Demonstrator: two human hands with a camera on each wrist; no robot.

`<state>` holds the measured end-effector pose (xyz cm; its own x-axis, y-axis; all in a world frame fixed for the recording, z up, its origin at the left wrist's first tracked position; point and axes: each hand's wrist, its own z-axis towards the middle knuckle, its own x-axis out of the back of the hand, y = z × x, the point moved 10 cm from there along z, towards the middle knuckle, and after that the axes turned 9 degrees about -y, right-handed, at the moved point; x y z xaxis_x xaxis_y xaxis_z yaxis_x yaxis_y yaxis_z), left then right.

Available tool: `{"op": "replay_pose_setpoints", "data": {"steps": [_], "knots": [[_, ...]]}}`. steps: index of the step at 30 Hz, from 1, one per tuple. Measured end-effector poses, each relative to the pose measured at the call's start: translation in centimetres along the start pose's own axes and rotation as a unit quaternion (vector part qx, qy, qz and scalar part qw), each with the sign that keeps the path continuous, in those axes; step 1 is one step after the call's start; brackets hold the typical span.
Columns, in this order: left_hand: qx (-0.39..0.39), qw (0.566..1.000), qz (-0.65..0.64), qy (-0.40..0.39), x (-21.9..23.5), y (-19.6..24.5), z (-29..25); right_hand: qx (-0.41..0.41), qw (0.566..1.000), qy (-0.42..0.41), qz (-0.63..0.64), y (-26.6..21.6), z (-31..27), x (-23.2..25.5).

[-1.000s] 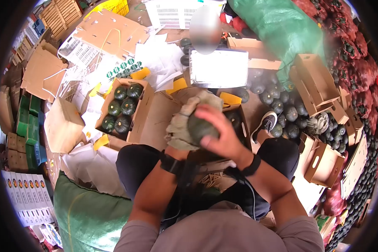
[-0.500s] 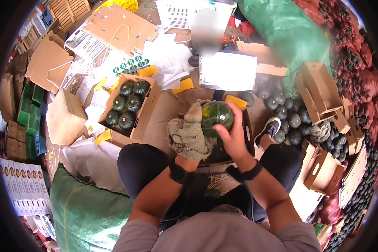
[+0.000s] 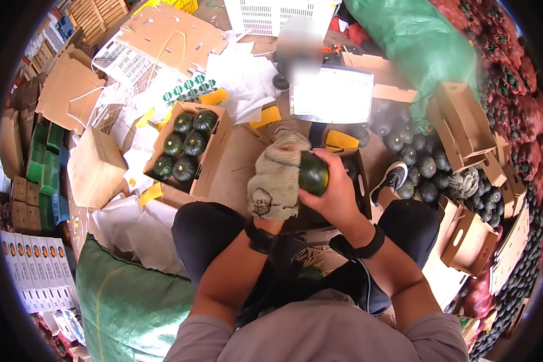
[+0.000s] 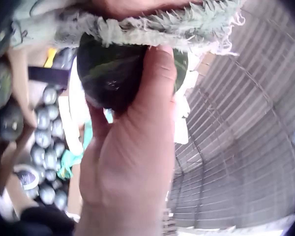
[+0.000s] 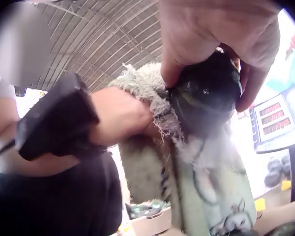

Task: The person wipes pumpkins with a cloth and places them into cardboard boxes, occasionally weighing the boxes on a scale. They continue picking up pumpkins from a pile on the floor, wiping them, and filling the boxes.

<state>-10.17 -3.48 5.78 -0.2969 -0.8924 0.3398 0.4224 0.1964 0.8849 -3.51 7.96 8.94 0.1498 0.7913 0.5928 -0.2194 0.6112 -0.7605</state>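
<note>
My right hand (image 3: 339,190) grips a dark green kabocha squash (image 3: 312,173) with a yellow patch, thumb on the near side and fingers round the far side. A worn, frayed grey-green cloth (image 3: 276,181) lies against the squash's left side. My left hand (image 5: 123,115) holds this cloth, its fingers hidden under the folds. In the left wrist view the right thumb presses on the squash (image 4: 110,73) below the cloth's fringe (image 4: 137,30). Both hands are above an open cardboard box (image 3: 361,181) between the knees, largely hidden by them.
Left of the hands stands a cardboard box (image 3: 206,175) of several squashes. A scale (image 3: 332,95) is ahead, its display (image 5: 274,118) lit. Loose squashes (image 3: 427,169) and empty cartons (image 3: 464,130) lie to the right. A green sack (image 3: 127,301) is at near left.
The right hand has turned the squash, so its yellow patch now shows at the lower right. The cloth in the left hand has spread up along the squash's left side.
</note>
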Motion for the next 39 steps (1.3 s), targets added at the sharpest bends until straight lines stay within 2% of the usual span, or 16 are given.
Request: {"op": "replay_pose_setpoints", "data": {"steps": [2, 3, 4, 6, 8, 9, 11, 14, 18, 22, 25, 29, 31, 33, 36, 39], "knots": [[-0.061, 0.967, 0.217, -0.116, -0.1, 3.6, 1.0, 0.047, 0.998, -0.024, -0.022, -2.1, -0.1, 0.4], [-0.089, 0.984, 0.151, -0.04, 1.3, 2.1, 0.3, 0.067, 0.995, -0.056, 0.057, -1.5, 0.1, 0.0], [-0.022, 0.998, -0.042, -0.029, 1.4, -0.9, -0.1, 0.027, 0.971, -0.066, 0.228, -0.1, 0.0, -0.7], [0.105, 0.904, -0.415, -0.002, -0.4, -4.3, -1.3, -0.056, 0.833, -0.079, 0.545, 1.9, -0.4, -3.2], [0.048, 0.994, -0.091, 0.033, 1.0, 0.4, -1.5, -0.05, 0.883, -0.031, 0.466, 3.1, -0.1, -2.6], [0.094, 0.991, -0.098, 0.014, 0.7, 1.0, -1.5, -0.049, 0.904, -0.008, 0.425, 3.6, -0.2, -2.3], [-0.012, 0.996, -0.083, 0.039, 0.1, 0.7, -2.4, -0.048, 0.946, -0.002, 0.32, 3.7, 0.2, -1.4], [-0.098, 0.963, 0.246, -0.052, 0.2, 3.0, -2.0, 0.032, 0.998, -0.046, 0.031, 0.4, 0.0, 0.0], [-0.085, 0.952, 0.243, -0.164, 0.3, 3.4, 0.0, 0.087, 0.989, -0.107, 0.055, -0.1, -0.5, -1.1], [-0.133, 0.953, 0.245, -0.115, 1.3, 3.0, -0.5, 0.087, 0.971, -0.159, 0.153, -0.1, -0.8, -1.9], [-0.11, 0.988, 0.1, -0.037, 2.6, 4.3, -1.2, 0.015, 0.892, -0.149, 0.425, 0.3, -0.7, -2.4], [-0.039, 0.975, 0.206, 0.072, 1.9, 6.9, -2.6, -0.101, 0.797, 0.014, 0.595, 4.3, 0.0, -1.9], [0.058, 0.756, 0.648, 0.069, -3.1, 6.2, -2.6, -0.183, 0.803, 0.057, 0.564, 6.5, 0.4, -0.5], [0.047, 0.607, 0.793, -0.016, -5.1, 7.3, -1.9, -0.194, 0.822, 0.103, 0.526, 7.3, 0.5, 1.2], [-0.128, 0.857, 0.492, -0.085, -5.7, 5.8, -2.6, -0.137, 0.822, 0.164, 0.527, 6.3, 0.7, 2.4], [-0.158, 0.87, 0.46, -0.08, -5.2, 4.9, -3.2, -0.104, 0.834, 0.201, 0.503, 6.0, 0.4, 3.1]]}}
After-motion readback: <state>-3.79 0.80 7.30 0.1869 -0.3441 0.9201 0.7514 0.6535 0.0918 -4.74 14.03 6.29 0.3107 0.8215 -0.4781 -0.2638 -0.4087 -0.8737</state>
